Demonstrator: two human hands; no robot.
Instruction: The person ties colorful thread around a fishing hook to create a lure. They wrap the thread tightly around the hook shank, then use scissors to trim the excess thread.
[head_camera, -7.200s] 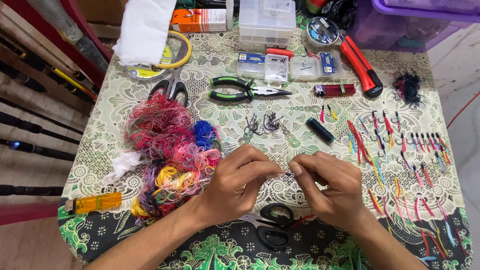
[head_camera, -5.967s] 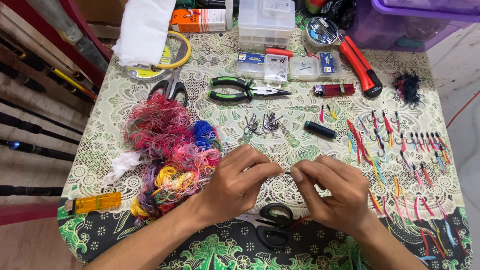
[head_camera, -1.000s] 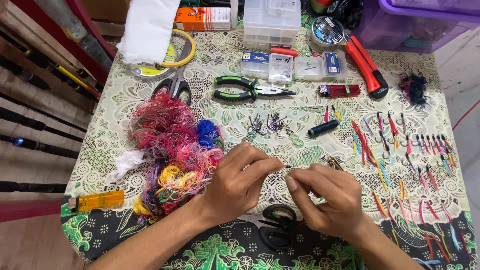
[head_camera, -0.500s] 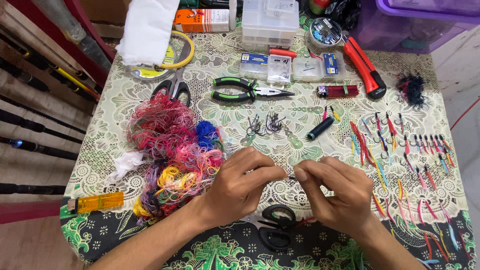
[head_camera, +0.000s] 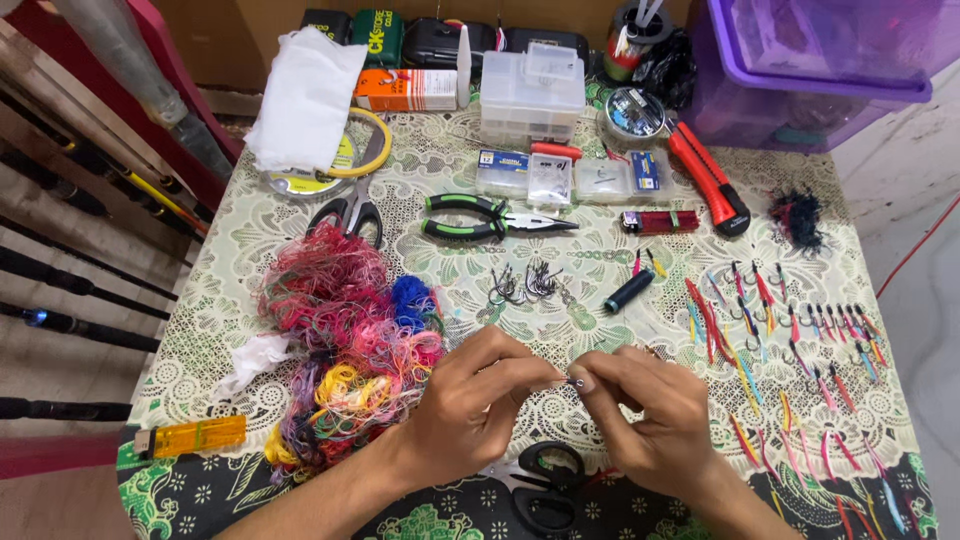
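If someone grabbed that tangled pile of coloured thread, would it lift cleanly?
Probably not. The thread pile looks loose and floppy, so a pinch would likely drag trailing strands. It seems light for its bulk, and might snag the loose hooks lying just to its right.

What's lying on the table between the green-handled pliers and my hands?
In the head view, a small pile of bare hooks lies between the pliers and both hands.

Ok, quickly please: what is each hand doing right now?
Left hand: fingers pinched shut on a small fishing hook.
Right hand: fingers pinched on the same hook.
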